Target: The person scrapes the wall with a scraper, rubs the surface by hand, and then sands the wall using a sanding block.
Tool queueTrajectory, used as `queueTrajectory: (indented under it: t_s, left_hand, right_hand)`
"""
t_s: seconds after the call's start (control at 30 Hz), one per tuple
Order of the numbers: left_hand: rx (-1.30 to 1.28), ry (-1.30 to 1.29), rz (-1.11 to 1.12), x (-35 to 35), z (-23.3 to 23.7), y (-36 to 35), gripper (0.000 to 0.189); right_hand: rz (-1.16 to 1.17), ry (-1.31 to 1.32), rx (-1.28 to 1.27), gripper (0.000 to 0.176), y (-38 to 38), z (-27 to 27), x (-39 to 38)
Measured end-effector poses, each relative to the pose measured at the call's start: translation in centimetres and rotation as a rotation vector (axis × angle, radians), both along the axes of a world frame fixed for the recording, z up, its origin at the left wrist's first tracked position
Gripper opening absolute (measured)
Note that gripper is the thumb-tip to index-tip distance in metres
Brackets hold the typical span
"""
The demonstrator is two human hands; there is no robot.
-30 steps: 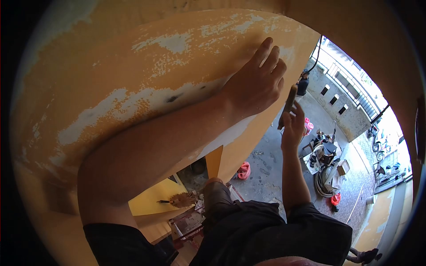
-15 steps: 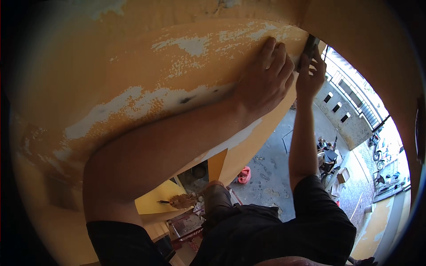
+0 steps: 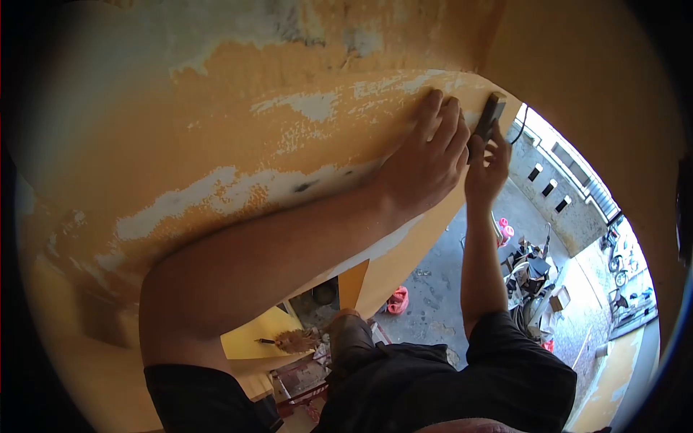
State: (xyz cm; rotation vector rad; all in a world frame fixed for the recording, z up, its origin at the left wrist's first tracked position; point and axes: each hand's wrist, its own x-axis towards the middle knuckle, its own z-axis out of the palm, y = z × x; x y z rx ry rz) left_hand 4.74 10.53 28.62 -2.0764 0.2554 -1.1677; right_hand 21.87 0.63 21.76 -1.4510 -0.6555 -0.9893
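Note:
A painted orange wall (image 3: 238,130) with bare whitish patches fills the upper left. My left hand (image 3: 427,155) lies against it with fingers stretched upward and slightly apart, and nothing in its grasp. Close to its right, near the wall's end edge, my right hand (image 3: 488,173) is closed on a dark sanding block (image 3: 492,114) with a paler top end. The block stands upright but tilted, its upper part sticking out above my fingers; its lower part is hidden by them. Dark scuffs mark the pale strip above my left forearm.
Far below is a grey concrete floor (image 3: 429,289) with a red plastic bag (image 3: 397,300) and a pile of mixed items (image 3: 533,278). A feather duster (image 3: 294,340) lies on a yellow surface beneath my left arm. A low wall with slots (image 3: 559,191) stands beyond.
The view has tilted, so the wall sits lower in it. My right hand has shifted slightly down with the sanding block, whose top end now shows. My left hand keeps its place on the wall.

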Motion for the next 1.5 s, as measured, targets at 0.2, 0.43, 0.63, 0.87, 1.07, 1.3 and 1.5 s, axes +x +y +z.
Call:
queueTrajectory:
  t_s: [0.2,0.43,0.63,0.87,1.07,1.3,1.5]
  left_hand:
    - [-0.045,0.003,-0.035,0.2,-0.7,-0.2,0.037]
    - [-0.052,0.007,-0.081,0.1,-0.6,-0.1,0.033]
    - [-0.022,-0.007,-0.091,-0.1,-0.1,0.2,0.032]
    - [-0.041,-0.009,-0.100,0.4,-0.2,0.2,0.031]
    - [-0.028,0.008,-0.086,0.2,-0.2,0.3,0.031]
    - [-0.005,-0.005,-0.058,0.7,0.7,0.5,0.031]
    - [0.030,-0.089,-0.104,1.1,0.1,0.5,0.029]
  right_hand:
    - [0.018,-0.024,0.004,0.041,-0.1,1.5,1.0]
    - [0.239,0.114,0.096,0.040,-0.4,4.3,-0.9]
    - [0.084,-0.016,0.016,0.037,-0.1,-1.0,-1.3]
    - [0.022,-0.012,0.064,0.037,0.2,0.9,-0.7]
    - [0.112,0.038,0.103,0.039,0.2,3.1,-0.5]
    - [0.159,0.065,0.064,0.038,-0.2,-2.0,0.6]
    - [-0.038,0.060,0.016,0.040,0.1,2.9,-0.2]
